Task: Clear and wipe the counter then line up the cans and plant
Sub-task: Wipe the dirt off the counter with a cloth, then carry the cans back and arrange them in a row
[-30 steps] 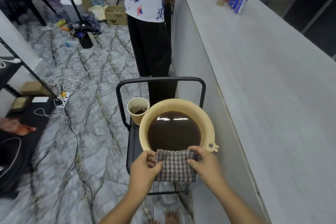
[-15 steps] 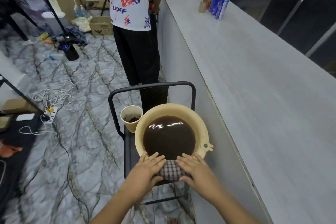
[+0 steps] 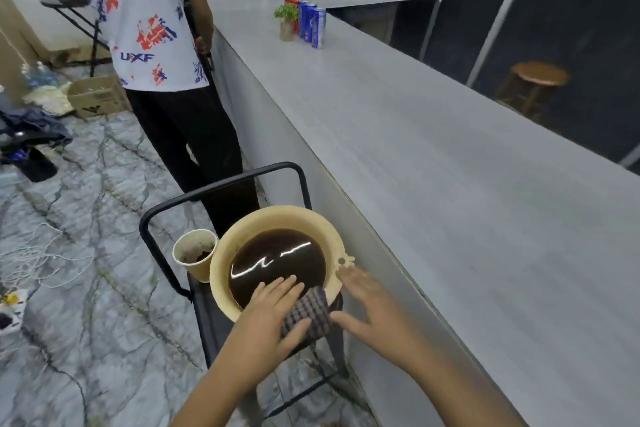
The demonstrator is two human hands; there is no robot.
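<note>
Cloth let go at the basin rim

Cloth (image 3: 306, 314) draped over the near rim of the basin (image 3: 277, 215), no longer stretched between both hands as a second ago. Left hand (image 3: 273, 308) laid flat on it, fingers straight and spread, pressing the fold onto the rim, fingertips out over the dark water. Right hand (image 3: 363, 302) lifted off to the right, fingers wide, holding nothing, blurred as if swinging toward the counter (image 3: 450, 184). Reads as rinsing finished and the cloth parked, so wiping looks done.

Counter bare and pale along its near stretch, matte grey with a faint streaked grain, long and straight-edged. Cans (image 3: 311, 22) and plant (image 3: 286, 22) already grouped at the far end: slim blue cylinders with a red one behind, standing in a close row, the plant just left of them, a small green sprig in a tan pot. Probably only final straightening left, if any.

Basin round, cream plastic, with a small hanging tab on its right rim, full of brown opaque water catching a light streak. Cloth checked, woven, soft, likely damp. Paper cup (image 3: 195, 253) touching the basin's left side, stained inside. Both on a black metal-framed stool (image 3: 221, 184) just left of the counter. Floor marbled grey, glossy.
</note>
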